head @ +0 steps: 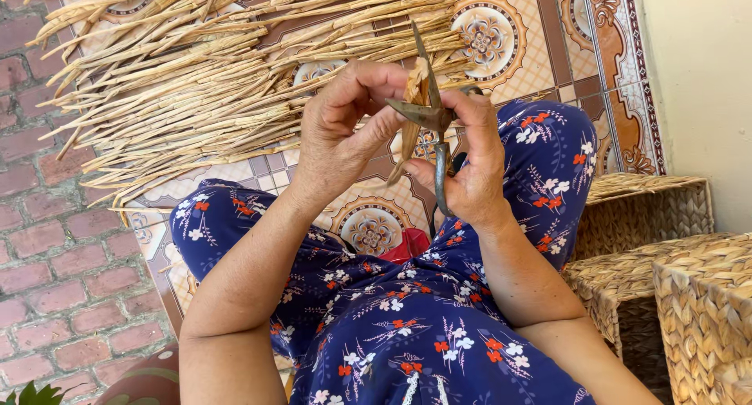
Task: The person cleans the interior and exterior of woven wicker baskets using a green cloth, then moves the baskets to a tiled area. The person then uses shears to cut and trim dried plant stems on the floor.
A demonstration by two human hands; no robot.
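Dry straw strip (410,131) pinched by left hand (345,131) fingers; right hand (470,166) gripping dull metal scissors (432,119)

Home craft spot, prob. a porch or yard edge of a house, w/ weaving done on the ground. Floor (540,37) is patterned ceramic tile w/ round flower medallions, brown and cream; to the left it gives way to red brick paving (47,248). Far across the tile lies a big pile of dried straw-coloured stalks (196,76), weaving stock. At right, by a plain cream wall (705,76), stand woven baskets (666,280) of the same fibre, boxy shape. Person sits low in flowered blue cloth, sunlight strong, green leaf tip (31,393) near left corner.
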